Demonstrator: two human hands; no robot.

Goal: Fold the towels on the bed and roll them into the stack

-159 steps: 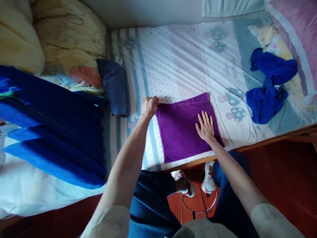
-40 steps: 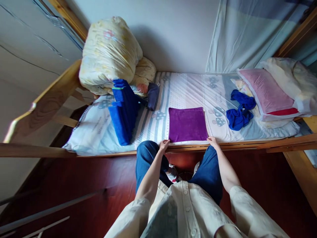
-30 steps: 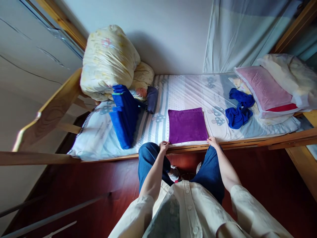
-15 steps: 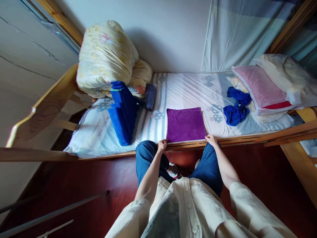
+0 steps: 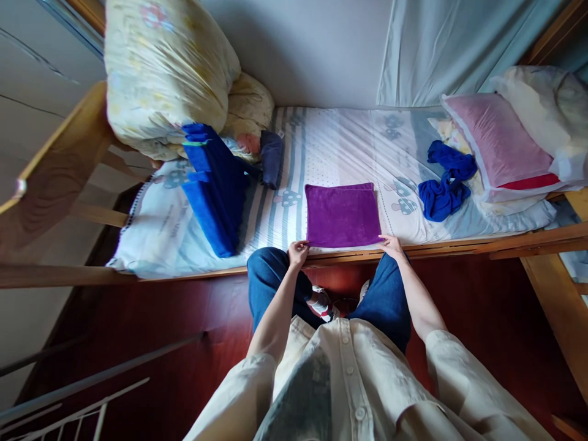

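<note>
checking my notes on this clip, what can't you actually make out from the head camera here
- Left hand and right hand, head view: both are at the near corners of the purple towel, but too small to tell whether the fingers pinch it or rest on it.
- Purple towel: seen from above, so its layers are hidden.
- Dark blue roll: its tag is too small to read.
- Yellow quilt bundle: cut off by the top edge.

L hand, R hand at near corners of purple towel, grip unclear

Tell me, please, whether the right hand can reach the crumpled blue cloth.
Probably yes: the right hand rests at the purple towel's corner, with only bare sheet between it and the blue cloth.
</note>
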